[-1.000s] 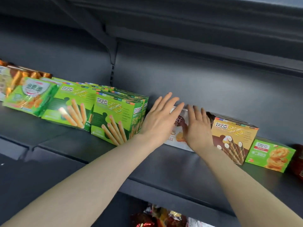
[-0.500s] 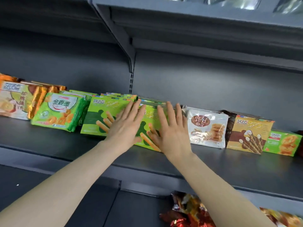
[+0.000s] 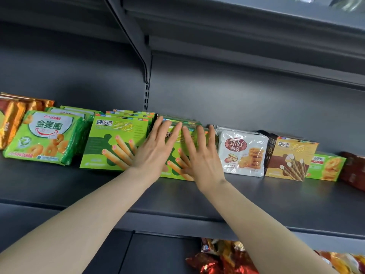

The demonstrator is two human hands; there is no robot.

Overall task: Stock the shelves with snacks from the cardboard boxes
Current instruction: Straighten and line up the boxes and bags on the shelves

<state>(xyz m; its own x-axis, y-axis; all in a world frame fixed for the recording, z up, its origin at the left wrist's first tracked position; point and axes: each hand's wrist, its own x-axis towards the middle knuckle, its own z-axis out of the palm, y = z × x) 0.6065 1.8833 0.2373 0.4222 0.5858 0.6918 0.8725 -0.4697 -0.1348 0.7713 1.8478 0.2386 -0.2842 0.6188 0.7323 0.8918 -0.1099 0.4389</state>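
Observation:
A row of snacks stands on the dark grey shelf [image 3: 256, 202]. Both hands lie flat, fingers straight, on the front of a green egg-roll box [image 3: 177, 165] in the middle. My left hand [image 3: 156, 149] covers its left part, my right hand [image 3: 199, 155] its right part. A second green egg-roll box [image 3: 114, 143], with more behind it, stands just to the left. To the right are a white cookie bag [image 3: 244, 153], a brown-and-gold egg-roll box [image 3: 290, 157] and a small green cookie box [image 3: 325, 167].
At the left stand a green ring-cookie bag [image 3: 45, 137] and orange foil bags [image 3: 11, 119]. A dark red pack [image 3: 353, 171] sits at the far right. Red and gold foil bags [image 3: 227, 258] lie on the shelf below. Another shelf [image 3: 237, 26] hangs overhead.
Both hands moved left from the white cookie bag to the green egg-roll box and now press flat on it. The view has tilted up slightly.

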